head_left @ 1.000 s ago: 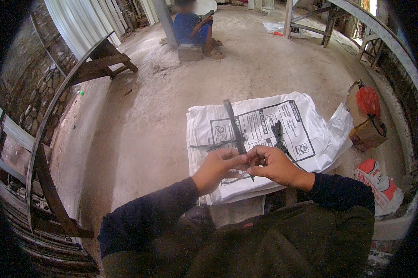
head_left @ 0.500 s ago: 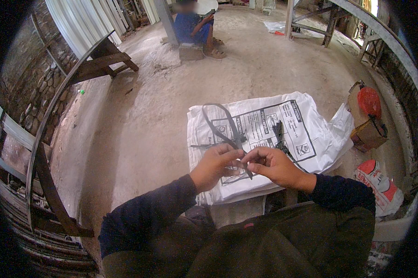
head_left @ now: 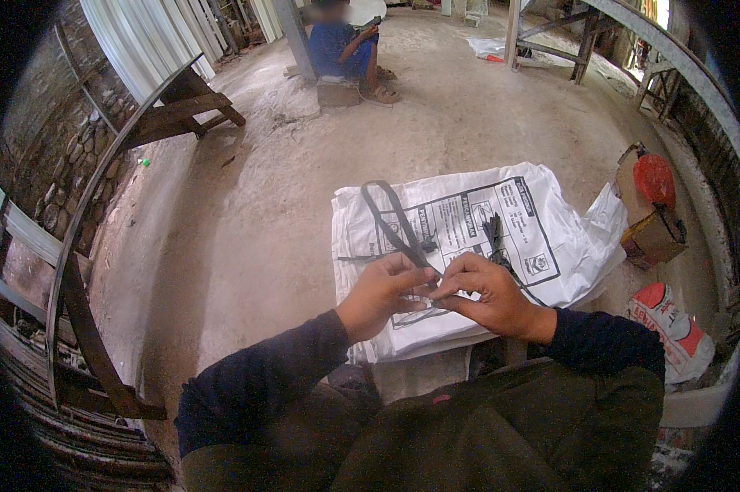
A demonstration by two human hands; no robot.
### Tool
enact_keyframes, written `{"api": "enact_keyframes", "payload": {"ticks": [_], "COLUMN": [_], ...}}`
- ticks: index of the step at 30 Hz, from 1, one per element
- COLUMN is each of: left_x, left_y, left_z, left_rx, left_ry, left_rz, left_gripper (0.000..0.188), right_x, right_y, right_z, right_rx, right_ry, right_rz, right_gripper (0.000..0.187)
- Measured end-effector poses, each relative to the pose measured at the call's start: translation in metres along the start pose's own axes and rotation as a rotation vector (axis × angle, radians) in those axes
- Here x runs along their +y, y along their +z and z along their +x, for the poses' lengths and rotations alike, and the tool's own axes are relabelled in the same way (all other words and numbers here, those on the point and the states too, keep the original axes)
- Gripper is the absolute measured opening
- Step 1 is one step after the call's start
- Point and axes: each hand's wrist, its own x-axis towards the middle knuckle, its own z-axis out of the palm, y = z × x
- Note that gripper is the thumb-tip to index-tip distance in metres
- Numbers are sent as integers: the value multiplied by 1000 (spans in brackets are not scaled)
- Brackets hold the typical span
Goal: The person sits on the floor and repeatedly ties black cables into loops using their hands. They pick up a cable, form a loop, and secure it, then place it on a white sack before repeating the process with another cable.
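Between the fingertips of my left hand (head_left: 389, 295) and my right hand (head_left: 486, 297) I pinch a thin dark strap (head_left: 389, 223). It rises from my fingers in a long narrow loop over a white printed sack (head_left: 435, 189), which lies folded in front of my lap. The strap's ends are hidden in my fingers. Both hands are closed and almost touch each other. Close beyond my right hand, a small bunch of black strips (head_left: 493, 234) lies on the sack. Another short dark piece (head_left: 358, 258) pokes out left of my left hand.
At the right stand a cardboard box with a red bag (head_left: 653, 182) and a red and white sack (head_left: 671, 332). A wooden frame (head_left: 75, 238) curves along the left. Farther off, a person in blue (head_left: 337, 53) sits on a block, and a wooden table (head_left: 587, 37) stands back right.
My right hand's fingers have shifted slightly up and closed more on the strap. The dark tip that hung below my fingers no longer shows. The loop has tilted a little.
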Motion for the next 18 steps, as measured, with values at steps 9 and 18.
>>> {"api": "enact_keyframes", "payload": {"ticks": [9, 18], "left_x": [1, 3], "left_y": [0, 3], "left_z": [2, 1], "left_rx": [39, -7], "left_ry": [-5, 40], "left_rz": [-76, -107], "left_gripper": [18, 22], "right_x": [18, 0], "right_y": [1, -3], "right_z": [1, 5], "right_rx": [-104, 23], "right_ry": [638, 595], "right_rz": [756, 568], "right_gripper": [21, 17]}}
